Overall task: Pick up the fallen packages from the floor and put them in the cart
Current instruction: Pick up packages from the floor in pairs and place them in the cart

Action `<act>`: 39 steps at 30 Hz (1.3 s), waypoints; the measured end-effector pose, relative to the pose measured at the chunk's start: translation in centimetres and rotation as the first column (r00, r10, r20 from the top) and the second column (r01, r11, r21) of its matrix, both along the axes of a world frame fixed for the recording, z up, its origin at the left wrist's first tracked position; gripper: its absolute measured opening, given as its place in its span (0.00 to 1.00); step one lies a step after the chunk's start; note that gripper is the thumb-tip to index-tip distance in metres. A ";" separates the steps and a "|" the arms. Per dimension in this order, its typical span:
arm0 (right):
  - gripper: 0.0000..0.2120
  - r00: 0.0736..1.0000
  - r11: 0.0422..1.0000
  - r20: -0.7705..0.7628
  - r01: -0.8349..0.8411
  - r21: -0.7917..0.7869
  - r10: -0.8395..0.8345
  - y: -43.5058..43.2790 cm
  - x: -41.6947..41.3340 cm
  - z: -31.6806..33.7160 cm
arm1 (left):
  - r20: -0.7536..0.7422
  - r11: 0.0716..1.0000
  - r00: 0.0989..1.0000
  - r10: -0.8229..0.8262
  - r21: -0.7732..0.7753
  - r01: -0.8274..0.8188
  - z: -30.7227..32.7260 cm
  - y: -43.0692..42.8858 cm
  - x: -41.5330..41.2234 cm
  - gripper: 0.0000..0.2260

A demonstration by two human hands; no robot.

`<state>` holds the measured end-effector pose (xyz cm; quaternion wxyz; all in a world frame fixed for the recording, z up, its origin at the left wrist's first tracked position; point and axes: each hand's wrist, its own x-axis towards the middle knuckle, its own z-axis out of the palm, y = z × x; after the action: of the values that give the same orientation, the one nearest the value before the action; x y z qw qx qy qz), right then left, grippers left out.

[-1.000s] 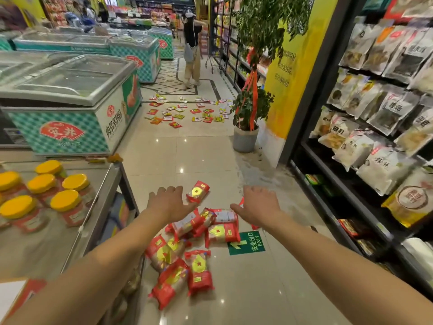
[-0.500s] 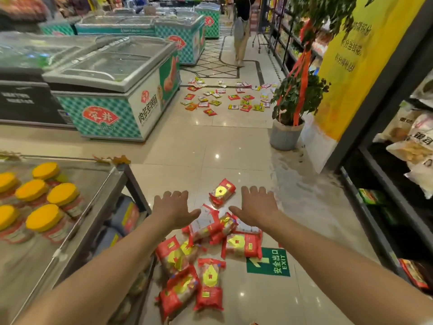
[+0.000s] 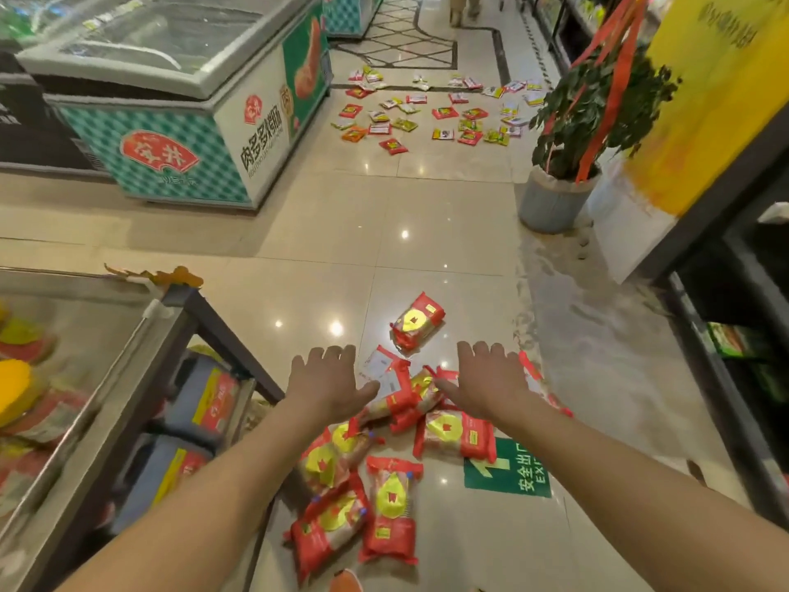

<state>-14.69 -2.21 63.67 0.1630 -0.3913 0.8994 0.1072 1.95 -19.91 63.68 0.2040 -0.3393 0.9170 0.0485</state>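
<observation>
Several red and yellow packages (image 3: 390, 506) lie in a loose pile on the shiny tiled floor in front of me. One package (image 3: 416, 321) lies alone a little farther off. My left hand (image 3: 326, 384) and my right hand (image 3: 489, 380) are stretched out palm down above the pile, fingers spread, holding nothing. The metal cart (image 3: 106, 378) stands at my left, with yellow-lidded jars on its top shelf and packs on the shelves below.
Chest freezers (image 3: 179, 100) stand at the far left. Many small packets (image 3: 431, 113) are scattered on the floor farther down the aisle. A potted plant (image 3: 563, 181) with red ribbons stands at the right beside a yellow pillar. Dark shelving (image 3: 734, 356) lines the right edge. A green exit sticker (image 3: 508, 472) marks the floor.
My view has tilted down and moved closer to the pile. Both hands stay spread and have dropped nearer to the packages.
</observation>
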 end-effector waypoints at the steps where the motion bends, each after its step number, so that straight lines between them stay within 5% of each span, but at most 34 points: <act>1: 0.37 1.000 1.000 0.017 0.021 0.001 -0.021 -0.4 -0.2 -1.5 | 0.001 1.000 1.000 -0.011 0.007 0.011 -1.5 -0.6 -0.6 0.37; 14: 0.39 0.991 0.991 0.043 0.130 -0.037 -0.128 -1.8 -3.5 -34.6 | -0.032 0.997 0.999 -0.009 0.072 0.012 -37.0 -3.1 -5.8 0.38; 23: 0.40 0.992 0.989 0.024 0.127 -0.073 -0.125 -3.8 -5.6 -57.0 | -0.092 0.992 0.993 -0.075 -0.111 0.064 -59.9 -3.2 -7.3 0.44; 34: 0.40 0.992 0.993 -0.111 0.047 -0.108 -0.059 -6.5 -8.4 -67.9 | -0.168 0.963 0.971 -0.173 -0.235 0.131 -73.4 -6.5 -11.3 0.54; 39: 0.37 0.995 0.990 -0.081 0.052 -0.128 -0.063 -5.9 -8.2 -68.0 | -0.159 0.947 0.978 -0.133 -0.310 0.079 -75.7 -7.7 -11.1 0.47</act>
<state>-22.87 -8.13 -4.35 0.1027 -0.3699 0.9213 0.0624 -9.18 -27.58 -12.06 0.0696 -0.3108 0.9451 -0.0733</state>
